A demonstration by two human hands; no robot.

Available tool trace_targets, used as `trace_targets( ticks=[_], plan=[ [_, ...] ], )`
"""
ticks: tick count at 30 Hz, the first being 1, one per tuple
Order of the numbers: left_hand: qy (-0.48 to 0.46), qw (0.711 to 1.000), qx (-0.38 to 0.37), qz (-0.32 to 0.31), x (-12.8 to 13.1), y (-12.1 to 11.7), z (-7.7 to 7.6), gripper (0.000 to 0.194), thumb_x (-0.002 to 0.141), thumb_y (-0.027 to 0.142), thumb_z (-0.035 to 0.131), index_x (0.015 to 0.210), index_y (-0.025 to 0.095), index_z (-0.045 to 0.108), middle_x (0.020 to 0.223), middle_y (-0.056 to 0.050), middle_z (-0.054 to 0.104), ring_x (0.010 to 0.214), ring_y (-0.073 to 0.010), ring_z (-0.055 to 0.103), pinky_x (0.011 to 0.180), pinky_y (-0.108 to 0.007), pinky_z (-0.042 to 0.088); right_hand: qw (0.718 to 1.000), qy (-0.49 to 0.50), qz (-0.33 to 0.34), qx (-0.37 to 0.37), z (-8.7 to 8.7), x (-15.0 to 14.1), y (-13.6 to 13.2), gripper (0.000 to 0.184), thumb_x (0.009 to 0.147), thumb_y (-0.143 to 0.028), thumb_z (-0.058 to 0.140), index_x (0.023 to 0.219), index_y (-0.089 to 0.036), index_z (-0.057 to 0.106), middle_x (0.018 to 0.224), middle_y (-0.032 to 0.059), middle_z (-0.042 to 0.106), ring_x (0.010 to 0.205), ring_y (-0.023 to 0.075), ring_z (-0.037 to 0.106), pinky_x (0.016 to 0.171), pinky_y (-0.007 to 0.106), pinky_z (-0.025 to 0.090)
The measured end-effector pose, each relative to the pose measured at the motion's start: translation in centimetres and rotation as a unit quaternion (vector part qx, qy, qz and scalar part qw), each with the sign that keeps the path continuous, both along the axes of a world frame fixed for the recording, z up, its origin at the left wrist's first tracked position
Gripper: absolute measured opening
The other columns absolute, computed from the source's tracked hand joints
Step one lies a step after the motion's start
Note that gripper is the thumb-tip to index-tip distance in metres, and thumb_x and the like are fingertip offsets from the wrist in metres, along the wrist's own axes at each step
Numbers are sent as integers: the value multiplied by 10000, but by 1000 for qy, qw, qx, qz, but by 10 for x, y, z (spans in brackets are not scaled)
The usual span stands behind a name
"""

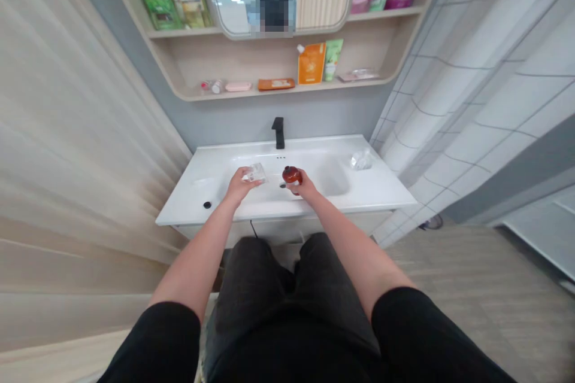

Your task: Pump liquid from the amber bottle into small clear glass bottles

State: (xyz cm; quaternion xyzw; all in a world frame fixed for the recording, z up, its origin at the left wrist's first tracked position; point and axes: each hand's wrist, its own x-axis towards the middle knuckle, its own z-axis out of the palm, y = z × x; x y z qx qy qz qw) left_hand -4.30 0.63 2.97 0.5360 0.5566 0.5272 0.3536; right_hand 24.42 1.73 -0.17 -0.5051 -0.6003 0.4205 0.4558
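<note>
My left hand is closed around a small clear glass or jar, held over the white sink basin. My right hand grips a small dark red bottle just to the right of the glass, also over the basin. The two objects are a short gap apart. A black faucet stands behind them at the back of the sink.
A crumpled clear wrapper lies on the sink's right side and a black plug on its left. Shelves above hold an orange pouch, a green tube and bottles. Tiled wall right, panelled wall left.
</note>
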Motion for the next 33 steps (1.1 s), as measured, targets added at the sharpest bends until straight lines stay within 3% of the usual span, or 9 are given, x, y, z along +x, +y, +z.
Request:
trace_targets(
  ticks=[5,10,14,18,22,24,28,33],
  plan=[
    [93,995,-16,35,31,26,-21,746,669,338,1031,1313,211,675,1192,-112,803,951,-264,749,953,-446,595,996,25,-46,-70,-13,7,7,817,654,-298,933,1378,-287,554,1325,69,815,1130,286,797,1017,488,683],
    [150,986,-14,66,40,27,-34,735,716,337,1041,1342,187,686,1299,-174,798,1132,-346,761,1067,-503,554,997,-62,-28,-49,-18,4,14,760,651,-289,955,1329,-282,612,1246,46,831,1098,290,796,1063,516,658],
    [198,978,-3,66,45,27,-35,716,755,326,1044,1361,197,686,1321,-184,804,1210,-379,762,1119,-523,545,995,-98,-9,-24,-24,2,18,784,654,-280,970,1359,-245,630,1271,74,835,1130,294,797,1118,508,627],
    [225,972,56,45,48,23,-33,681,737,237,1048,1323,195,704,1429,-208,772,1330,-407,751,1178,-527,543,989,-142,5,-30,-29,3,19,777,686,-287,986,1377,-273,631,1259,70,850,1151,324,798,1115,542,626],
    [244,965,97,24,51,15,-30,527,850,252,958,1285,103,701,1446,-247,749,1396,-366,727,1192,-460,512,983,-183,19,-24,-30,2,19,767,723,-267,977,1403,-265,621,1274,86,855,1167,340,805,1103,527,629],
    [266,958,105,18,52,12,-29,541,885,228,937,1335,74,679,1473,-263,731,1427,-372,697,1221,-453,494,980,-196,21,-20,-30,1,20,764,733,-255,975,1410,-245,621,1299,104,851,1181,347,806,1102,521,628],
    [315,941,118,28,53,12,-33,714,831,152,978,1465,138,651,1507,-235,722,1463,-416,655,1292,-522,493,976,-216,27,-8,-30,0,20,758,735,-235,973,1412,-231,631,1321,113,846,1201,349,809,1106,506,632],
    [367,918,147,35,51,16,-40,736,854,163,933,1527,223,640,1510,-162,728,1460,-387,661,1310,-538,535,971,-237,16,14,-32,-2,21,740,738,-216,954,1404,-246,631,1317,98,841,1222,349,813,1104,508,640]
  ],
)
